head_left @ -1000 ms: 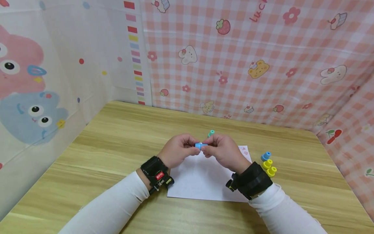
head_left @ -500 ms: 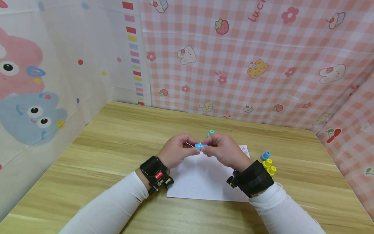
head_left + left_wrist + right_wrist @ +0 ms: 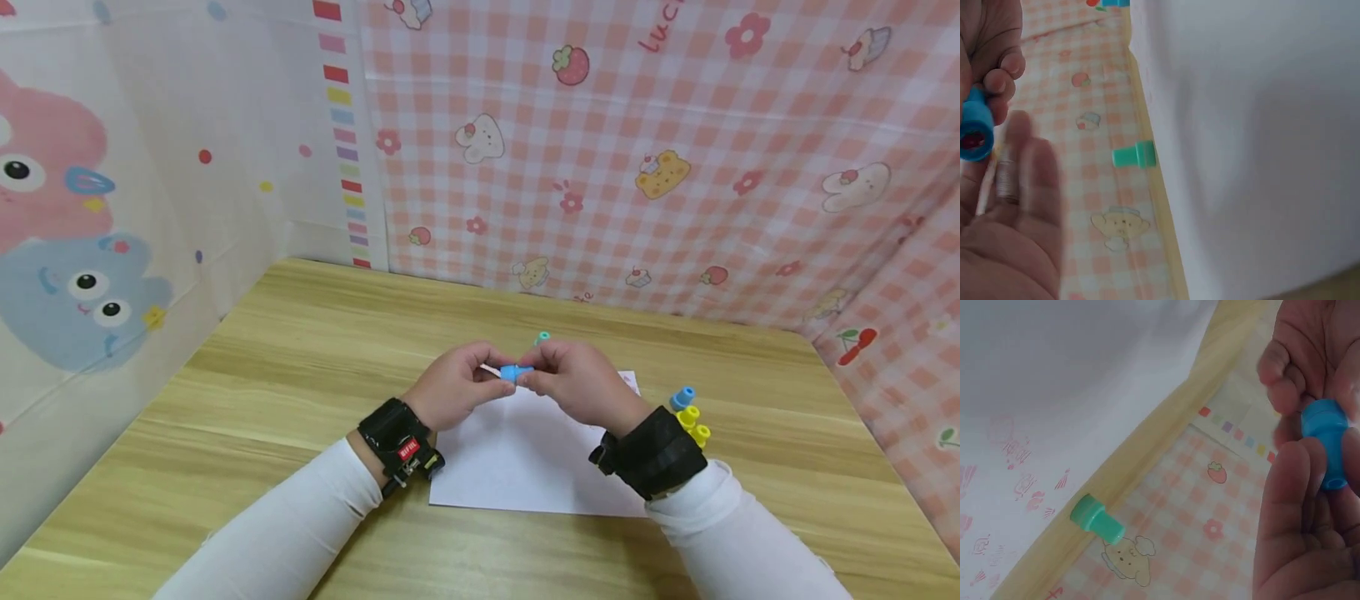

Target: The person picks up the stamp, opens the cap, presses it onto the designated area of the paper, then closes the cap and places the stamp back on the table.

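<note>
Over the sheet of paper (image 3: pixel 525 475) both hands meet at a small blue toy stamp (image 3: pixel 508 374). My right hand (image 3: pixel 581 383) pinches its narrow end between thumb and fingers. The thumb and fingers of my left hand (image 3: pixel 453 379) pinch the wide end. In the left wrist view dark red shows inside the round wide end of the blue stamp (image 3: pixel 977 134), and the left fingers (image 3: pixel 1041 175) are blurred. The right wrist view shows the blue stamp (image 3: pixel 1325 437) from the side, partly covered by fingers.
A teal stamp (image 3: pixel 1096 519) stands on the wooden table (image 3: pixel 300 333) just beyond the paper's far edge. To the right of the paper are a blue stamp (image 3: pixel 682 398) and two yellow stamps (image 3: pixel 701 436). Pink prints (image 3: pixel 1022 484) mark the paper. Patterned cloth (image 3: pixel 600 117) hangs behind the table.
Both hands keep their hold on the blue stamp. The right hand and wrist have shifted slightly right, and a pale spot on top of the stamp no longer shows.
</note>
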### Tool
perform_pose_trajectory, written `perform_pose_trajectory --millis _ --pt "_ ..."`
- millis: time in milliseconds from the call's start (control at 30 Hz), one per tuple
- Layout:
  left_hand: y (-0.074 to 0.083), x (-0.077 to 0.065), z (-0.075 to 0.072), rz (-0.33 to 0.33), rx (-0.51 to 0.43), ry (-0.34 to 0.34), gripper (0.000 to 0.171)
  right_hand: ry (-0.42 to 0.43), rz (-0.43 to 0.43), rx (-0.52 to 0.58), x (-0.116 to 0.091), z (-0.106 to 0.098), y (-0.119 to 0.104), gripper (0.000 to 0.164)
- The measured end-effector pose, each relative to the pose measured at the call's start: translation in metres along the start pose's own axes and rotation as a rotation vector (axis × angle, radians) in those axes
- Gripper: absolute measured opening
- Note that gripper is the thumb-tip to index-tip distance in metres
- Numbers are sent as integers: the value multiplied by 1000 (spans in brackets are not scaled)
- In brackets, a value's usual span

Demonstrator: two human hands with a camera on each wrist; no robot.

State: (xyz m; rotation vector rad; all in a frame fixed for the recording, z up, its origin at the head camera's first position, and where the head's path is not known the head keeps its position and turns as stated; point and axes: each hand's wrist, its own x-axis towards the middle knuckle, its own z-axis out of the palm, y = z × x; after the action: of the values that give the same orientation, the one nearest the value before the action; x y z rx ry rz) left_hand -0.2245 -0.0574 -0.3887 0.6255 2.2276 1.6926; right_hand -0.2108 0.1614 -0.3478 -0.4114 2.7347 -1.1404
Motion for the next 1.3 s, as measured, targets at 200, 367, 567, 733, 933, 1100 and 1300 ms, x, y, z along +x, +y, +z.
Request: perform_pose_trajectory --millis 200,367,567,733,933,1100,1300 --pt "-2 1 -7 -44 143 11 48 70 74 -44 19 -20 21 20" --pt "-3 1 -8 -46 255 17 52 153 134 -176 34 -33 41 26" --pt "-1 0 -6 -60 321 26 53 152 172 -310 50 -33 51 28" --pt "-1 -1 -5 -62 362 44 51 143 172 -375 62 -30 53 24" --pt "-2 0 -5 -70 463 54 54 91 198 -391 72 -25 54 25" --pt "-2 1 -5 -75 533 49 58 54 236 -405 77 -22 55 29" --pt "-5 2 -4 -80 595 37 63 29 249 -399 79 -20 55 34"
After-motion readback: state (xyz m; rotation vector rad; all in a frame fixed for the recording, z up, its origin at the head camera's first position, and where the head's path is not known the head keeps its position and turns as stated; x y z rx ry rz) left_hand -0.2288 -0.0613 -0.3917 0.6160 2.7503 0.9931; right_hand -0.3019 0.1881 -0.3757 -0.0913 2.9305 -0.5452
